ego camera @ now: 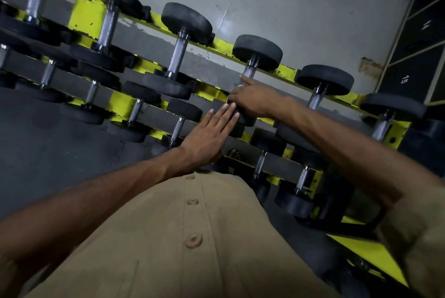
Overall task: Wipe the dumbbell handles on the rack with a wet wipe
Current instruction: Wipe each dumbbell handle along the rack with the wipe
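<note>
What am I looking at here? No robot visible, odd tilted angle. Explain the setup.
There is no robot: one wide-angle camera on a person's head looks down at their bare hands, so the tan shirt fills the bottom and the scene looks tilted. Ahead is a yellow rack in tiers, holding black dumbbells with metal handles. The right hand is wrapped round the handle of one upper-tier dumbbell, with something pale, probably the wet wipe, showing at its fingers. The left hand is flat with straight fingers, fingertips beside that dumbbell's near end.
</note>
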